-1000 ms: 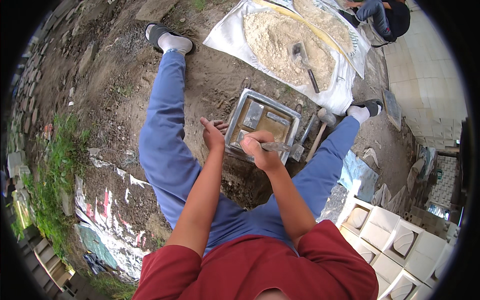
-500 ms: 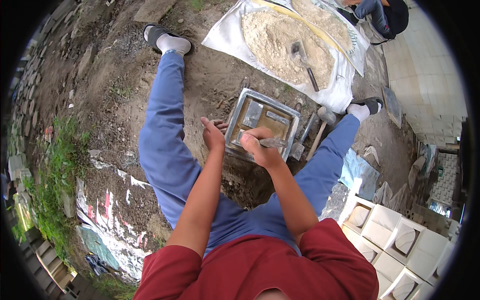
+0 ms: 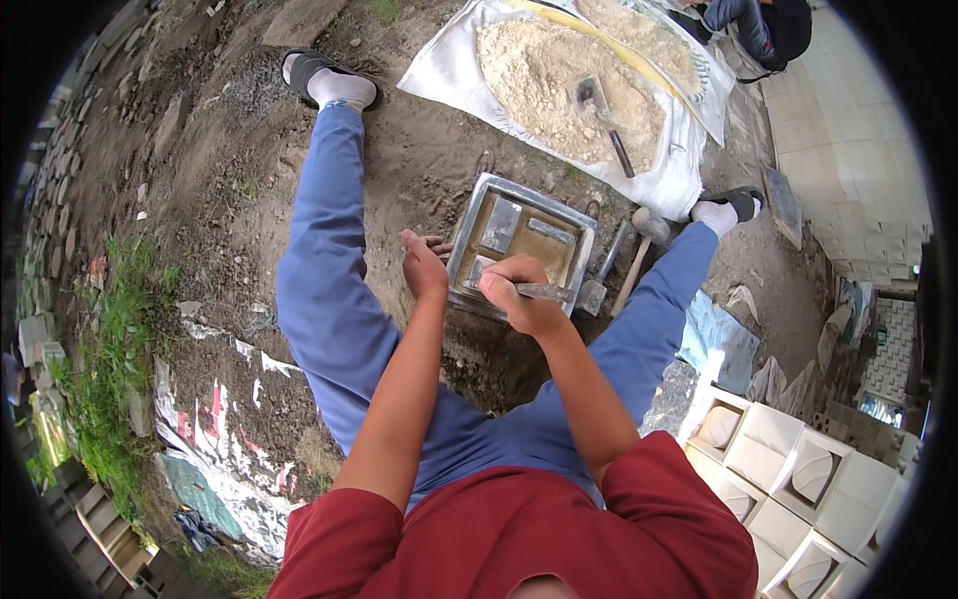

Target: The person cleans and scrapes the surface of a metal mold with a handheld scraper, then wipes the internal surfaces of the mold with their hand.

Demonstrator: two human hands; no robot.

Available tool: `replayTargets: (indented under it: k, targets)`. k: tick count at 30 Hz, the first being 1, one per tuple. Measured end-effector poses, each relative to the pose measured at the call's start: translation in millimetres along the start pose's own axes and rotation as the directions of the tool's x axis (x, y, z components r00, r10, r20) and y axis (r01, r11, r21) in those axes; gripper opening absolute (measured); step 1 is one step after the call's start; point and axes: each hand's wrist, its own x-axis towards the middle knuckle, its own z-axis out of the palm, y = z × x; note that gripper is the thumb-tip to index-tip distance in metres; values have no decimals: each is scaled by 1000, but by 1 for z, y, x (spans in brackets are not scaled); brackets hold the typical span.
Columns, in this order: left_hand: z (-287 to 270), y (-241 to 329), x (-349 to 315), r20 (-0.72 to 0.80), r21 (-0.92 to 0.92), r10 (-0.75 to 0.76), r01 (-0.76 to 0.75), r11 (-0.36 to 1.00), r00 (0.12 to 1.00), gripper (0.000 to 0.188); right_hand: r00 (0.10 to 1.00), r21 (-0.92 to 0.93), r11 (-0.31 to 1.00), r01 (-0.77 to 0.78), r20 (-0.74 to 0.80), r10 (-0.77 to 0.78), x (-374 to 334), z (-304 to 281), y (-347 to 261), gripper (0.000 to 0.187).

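A square, grey metal-rimmed mould (image 3: 539, 197) lies on the dirt between my legs, with raised rectangular blocks (image 3: 501, 227) inside it. My right hand (image 3: 526, 295) is closed around a slim grey hand tool (image 3: 547, 292) above the mould's near side. One end of the tool sticks out to the right; its other end is mostly hidden by my fingers, so its exact kind is unclear. At the mould's left rim, my left hand (image 3: 426, 266) holds nothing, its fingers apart.
Right of the mould lie a mallet (image 3: 646, 240) and a small trowel-like tool (image 3: 593, 296). Beyond it, a white sack sheet (image 3: 439, 70) bears pale powder with a scoop (image 3: 591, 98). Pale hollow blocks (image 3: 763, 444) are stacked at lower right. Another person (image 3: 763, 30) sits far right.
The tool in my right hand has turned slightly, its protruding end now looking narrower. My left hand stays beside the mould. The whole view has shifted a little.
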Motion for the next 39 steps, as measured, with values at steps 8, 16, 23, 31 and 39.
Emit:
replayTargets:
  k: [8,16,23,31,39]
  targets:
    - [7,0,-4,1,525,392,-334,783,920,59,995,39,994,-98,15,97,-13,-10,-3,37]
    - [10,10,-13,33,603,394,-333,725,918,52,984,121,977,-174,-26,178,-25,-23,11,29]
    - [8,6,-9,1,632,368,-286,720,930,55,983,48,982,-182,13,181,-32,-25,-4,38]
    - [11,7,-9,-15,617,370,-283,735,929,57,990,-14,991,-132,-51,131,-37,-20,-5,39]
    - [10,5,-4,-18,609,339,-259,750,941,55,982,7,985,-174,-77,174,-45,-30,-8,37]
